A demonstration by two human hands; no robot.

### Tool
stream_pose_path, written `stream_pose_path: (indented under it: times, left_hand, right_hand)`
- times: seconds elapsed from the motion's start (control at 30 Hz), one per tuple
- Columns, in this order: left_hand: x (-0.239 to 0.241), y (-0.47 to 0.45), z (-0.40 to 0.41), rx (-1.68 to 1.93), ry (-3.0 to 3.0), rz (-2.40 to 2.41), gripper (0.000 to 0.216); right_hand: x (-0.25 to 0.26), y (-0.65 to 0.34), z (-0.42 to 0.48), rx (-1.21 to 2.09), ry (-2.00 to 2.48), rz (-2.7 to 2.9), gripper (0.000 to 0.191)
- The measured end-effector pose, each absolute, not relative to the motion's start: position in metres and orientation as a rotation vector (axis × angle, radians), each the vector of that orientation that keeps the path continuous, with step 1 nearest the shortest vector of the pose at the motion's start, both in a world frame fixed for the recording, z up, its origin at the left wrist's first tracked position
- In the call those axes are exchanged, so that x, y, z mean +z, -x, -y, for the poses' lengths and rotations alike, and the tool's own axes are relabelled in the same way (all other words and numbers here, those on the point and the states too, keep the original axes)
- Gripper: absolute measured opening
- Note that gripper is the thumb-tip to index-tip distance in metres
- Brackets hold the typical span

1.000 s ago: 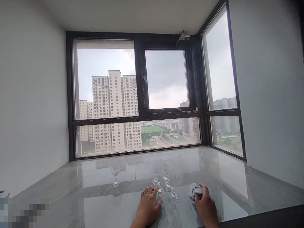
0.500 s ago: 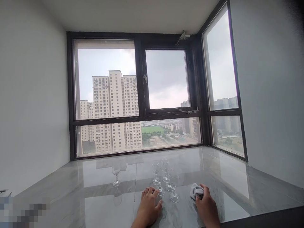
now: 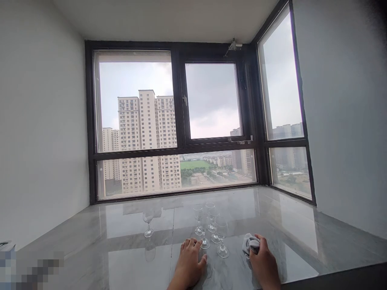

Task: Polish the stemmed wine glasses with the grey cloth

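My right hand (image 3: 263,257) is closed on a crumpled light grey cloth (image 3: 249,244), low over the glossy grey marble-look sill (image 3: 121,257). My left hand (image 3: 190,257) rests on the sill, palm down and holding nothing, its fingers loosely bent and the thumb apart. Just beyond its fingertips, several clear stemmed glasses stand upright in a close group. The nearest stemmed glass (image 3: 223,250) is between my two hands; another stemmed glass (image 3: 205,243) is right by my left fingers. Farther left, one stemmed glass (image 3: 148,232) stands alone.
Dark-framed windows (image 3: 178,152) rise behind the sill, with a smaller side window (image 3: 288,173) at the right. White walls (image 3: 45,121) close in both sides. The sill's front edge (image 3: 338,274) runs along the lower right. A partly blurred-out object (image 3: 7,245) sits at the lower left.
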State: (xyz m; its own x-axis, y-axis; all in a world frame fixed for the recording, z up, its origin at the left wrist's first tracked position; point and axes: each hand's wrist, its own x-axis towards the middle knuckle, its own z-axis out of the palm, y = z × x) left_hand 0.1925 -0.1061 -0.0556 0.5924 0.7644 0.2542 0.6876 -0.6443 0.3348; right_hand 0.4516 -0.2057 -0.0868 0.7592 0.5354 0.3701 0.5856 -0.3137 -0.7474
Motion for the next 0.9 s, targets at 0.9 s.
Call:
stream_pose_path:
  times: [0.9]
  left_hand:
    - [-0.0534,-0.1913,0.1086,0.606,-2.575,-1.164,0.046]
  right_hand:
    - [-0.0917,-0.4557,0.2034,-0.061,1.996,0.872,0.041]
